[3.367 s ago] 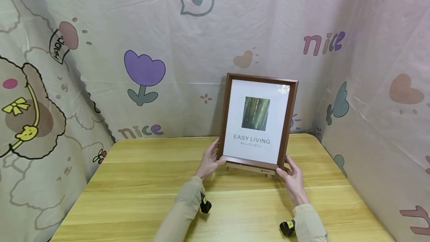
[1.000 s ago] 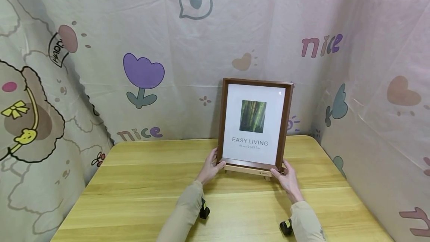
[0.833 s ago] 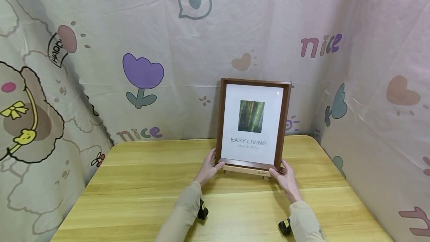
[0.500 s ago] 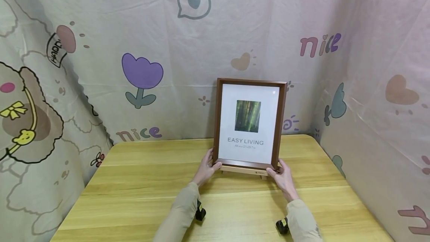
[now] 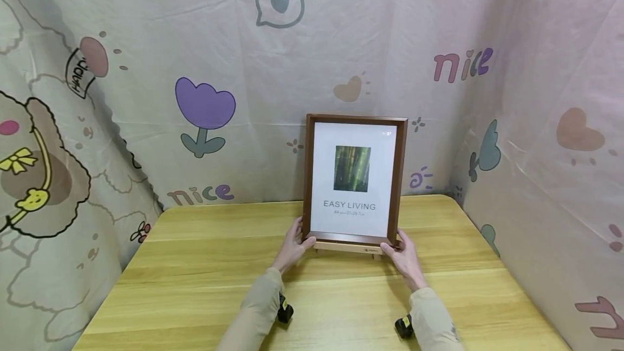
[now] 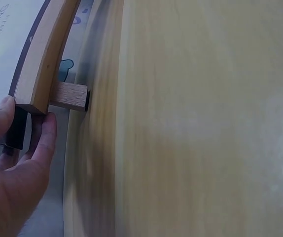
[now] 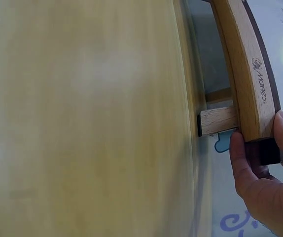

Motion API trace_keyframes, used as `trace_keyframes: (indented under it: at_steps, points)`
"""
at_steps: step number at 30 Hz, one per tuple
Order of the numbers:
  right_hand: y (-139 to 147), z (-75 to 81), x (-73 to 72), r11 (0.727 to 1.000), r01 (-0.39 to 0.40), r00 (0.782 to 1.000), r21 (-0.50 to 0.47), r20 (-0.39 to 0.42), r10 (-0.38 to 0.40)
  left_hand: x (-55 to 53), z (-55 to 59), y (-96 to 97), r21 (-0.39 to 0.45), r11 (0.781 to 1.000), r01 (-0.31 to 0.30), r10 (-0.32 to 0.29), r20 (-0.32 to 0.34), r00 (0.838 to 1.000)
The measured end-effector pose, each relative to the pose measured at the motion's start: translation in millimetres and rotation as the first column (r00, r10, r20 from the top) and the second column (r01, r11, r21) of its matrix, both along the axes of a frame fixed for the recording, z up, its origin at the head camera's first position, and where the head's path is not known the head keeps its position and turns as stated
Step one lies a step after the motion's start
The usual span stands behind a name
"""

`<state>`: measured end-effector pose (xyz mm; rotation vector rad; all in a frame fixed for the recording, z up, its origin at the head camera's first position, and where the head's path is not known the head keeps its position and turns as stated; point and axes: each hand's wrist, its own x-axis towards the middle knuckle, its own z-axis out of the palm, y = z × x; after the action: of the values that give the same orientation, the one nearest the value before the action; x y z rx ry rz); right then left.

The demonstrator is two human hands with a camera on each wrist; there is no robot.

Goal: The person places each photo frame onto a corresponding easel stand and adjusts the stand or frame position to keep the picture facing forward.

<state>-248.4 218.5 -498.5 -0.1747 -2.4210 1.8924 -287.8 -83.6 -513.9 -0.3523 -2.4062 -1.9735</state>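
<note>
A brown picture frame (image 5: 352,215), with a green bamboo picture and the words "EASY LIVING", stands upright on a small wooden easel (image 5: 347,247). My left hand (image 5: 292,247) grips the frame's lower left corner, thumb in front and fingers behind. At the lower right corner, my right hand (image 5: 405,258) holds it the same way. In the left wrist view, the fingers of the left hand (image 6: 20,182) also touch the end of the easel's ledge (image 6: 43,64). The right wrist view shows the ledge (image 7: 247,74) with printed lettering above the right hand (image 7: 265,195). The easel's back is hidden.
The light wooden table (image 5: 195,264) has its back edge against a patterned cloth backdrop (image 5: 273,69). Similar cloth hangs along the left and right sides. Black wrist cameras sit below the left sleeve (image 5: 260,302) and beside the right sleeve (image 5: 431,316).
Both hands have moved left together with the frame and easel, and the frame has turned to face more squarely forward. The grip looks the same. The head view has shifted slightly.
</note>
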Motion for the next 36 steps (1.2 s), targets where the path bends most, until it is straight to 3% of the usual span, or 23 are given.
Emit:
trace_keyframes:
  at_steps: [11, 20, 36]
  points:
    - [-8, -3.8, -3.5, 1.0, -0.011, 1.0, -0.007, -0.016, 0.011, 10.1, 4.9, -7.2, -0.009, 0.999, -0.033, 0.033, 0.001, 0.999]
    - [-15, -3.7, -4.8, 1.0, -0.014, 1.0, -0.007, 0.001, 0.014, 10.1, 0.9, -16.3, -0.03, 0.998, -0.05, 0.05, 0.015, 0.999]
    - [-29, -5.5, -8.7, 1.0, -0.025, 0.999, -0.001, -0.04, 0.025, 17.4, 1.9, -28.6, -0.046, 0.995, -0.092, 0.095, 0.056, 0.994]
